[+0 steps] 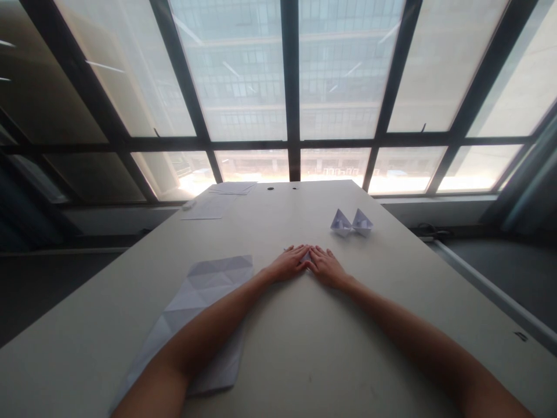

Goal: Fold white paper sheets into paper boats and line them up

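A small piece of folded white paper lies flat on the white table, mostly hidden under my hands. My left hand rests palm down on its left side, fingers stretched out. From the right, my right hand presses on it the same way, fingers extended. The fingertips of both hands nearly meet over the paper. Just beyond my right hand stand two folded paper boats, side by side. A large creased sheet of paper lies under and beside my left forearm.
Flat white sheets lie at the far left of the table, with another sheet nearer. Two dark round holes mark the far end. Large windows rise beyond. A dark cable lies off the right edge.
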The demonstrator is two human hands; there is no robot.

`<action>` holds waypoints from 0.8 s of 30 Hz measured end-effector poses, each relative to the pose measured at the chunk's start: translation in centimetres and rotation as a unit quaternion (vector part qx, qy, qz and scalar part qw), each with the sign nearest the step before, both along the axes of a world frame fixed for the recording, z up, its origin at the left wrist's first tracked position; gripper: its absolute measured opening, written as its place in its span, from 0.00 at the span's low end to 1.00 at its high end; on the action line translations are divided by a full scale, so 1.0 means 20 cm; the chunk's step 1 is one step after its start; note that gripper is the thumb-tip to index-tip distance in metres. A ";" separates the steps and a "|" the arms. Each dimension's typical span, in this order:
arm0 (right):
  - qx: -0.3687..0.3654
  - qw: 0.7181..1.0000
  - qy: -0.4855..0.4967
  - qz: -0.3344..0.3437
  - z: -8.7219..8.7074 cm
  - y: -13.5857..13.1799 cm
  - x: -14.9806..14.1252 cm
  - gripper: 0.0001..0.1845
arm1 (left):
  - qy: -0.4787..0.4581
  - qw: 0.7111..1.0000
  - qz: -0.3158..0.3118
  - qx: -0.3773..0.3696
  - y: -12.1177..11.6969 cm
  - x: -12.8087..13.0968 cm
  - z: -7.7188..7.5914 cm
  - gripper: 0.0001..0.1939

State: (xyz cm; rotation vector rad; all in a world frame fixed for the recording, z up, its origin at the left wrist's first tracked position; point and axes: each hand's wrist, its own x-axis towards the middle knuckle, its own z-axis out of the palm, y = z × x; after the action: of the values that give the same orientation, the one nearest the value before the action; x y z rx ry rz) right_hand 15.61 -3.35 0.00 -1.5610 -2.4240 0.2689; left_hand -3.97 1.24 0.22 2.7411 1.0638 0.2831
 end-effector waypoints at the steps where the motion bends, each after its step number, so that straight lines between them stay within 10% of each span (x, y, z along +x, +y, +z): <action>1: -0.002 1.000 0.002 -0.003 0.00 0.00 0.00 0.36 | 0.000 1.000 -0.006 0.002 0.00 0.00 0.00 0.32; 24: 0.007 1.000 0.023 0.018 -0.01 0.00 0.00 0.33 | 0.051 0.998 0.043 0.017 0.00 0.00 -0.02 0.36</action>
State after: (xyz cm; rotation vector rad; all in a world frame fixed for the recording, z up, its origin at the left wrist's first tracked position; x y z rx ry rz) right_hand 15.64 -3.31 -0.11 -1.4894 -2.4162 0.2893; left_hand -4.00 1.15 -0.21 2.7715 1.2151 0.1755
